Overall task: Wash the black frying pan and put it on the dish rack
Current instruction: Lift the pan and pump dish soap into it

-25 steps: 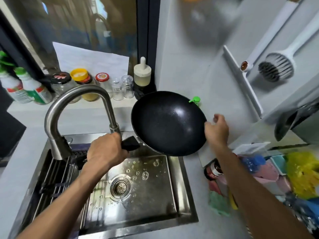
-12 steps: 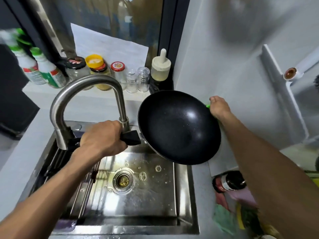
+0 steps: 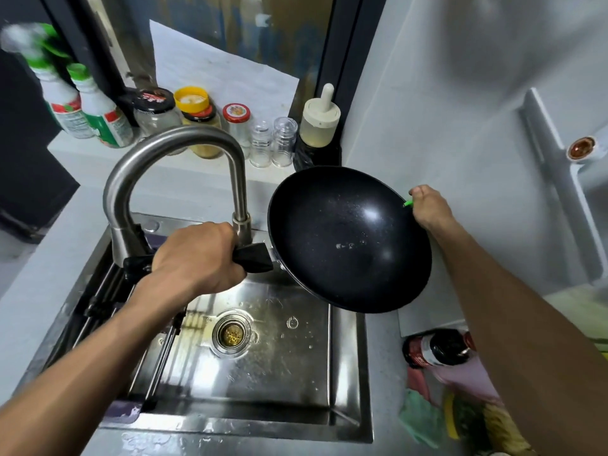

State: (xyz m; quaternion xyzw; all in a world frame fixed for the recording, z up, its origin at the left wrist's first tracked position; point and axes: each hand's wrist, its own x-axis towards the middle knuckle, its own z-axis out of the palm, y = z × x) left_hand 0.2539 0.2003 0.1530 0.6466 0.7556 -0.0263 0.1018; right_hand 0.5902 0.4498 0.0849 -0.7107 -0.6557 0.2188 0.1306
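The black frying pan (image 3: 348, 238) hangs tilted over the right side of the steel sink (image 3: 348, 366), its inside facing me with a few water drops. My left hand (image 3: 197, 258) is closed around the pan's black handle, just in front of the tap spout. My right hand (image 3: 427, 209) is at the pan's far right rim, fingers curled on a small green thing (image 3: 408, 203) that is mostly hidden behind the pan. A dish rack (image 3: 98, 291) of dark rods lies across the sink's left side, under my left forearm.
The curved steel tap (image 3: 171, 143) arches over the sink; no water runs. Jars and bottles (image 3: 200, 123) line the ledge behind. A dark bottle (image 3: 437, 348) and coloured cloths (image 3: 424, 419) lie on the counter at right. The drain (image 3: 232, 334) sits mid-sink.
My right hand slid from the pan's right rim up to its far edge and closed on the green thing. The pan stays in my left hand, and my view shifted left and closer.
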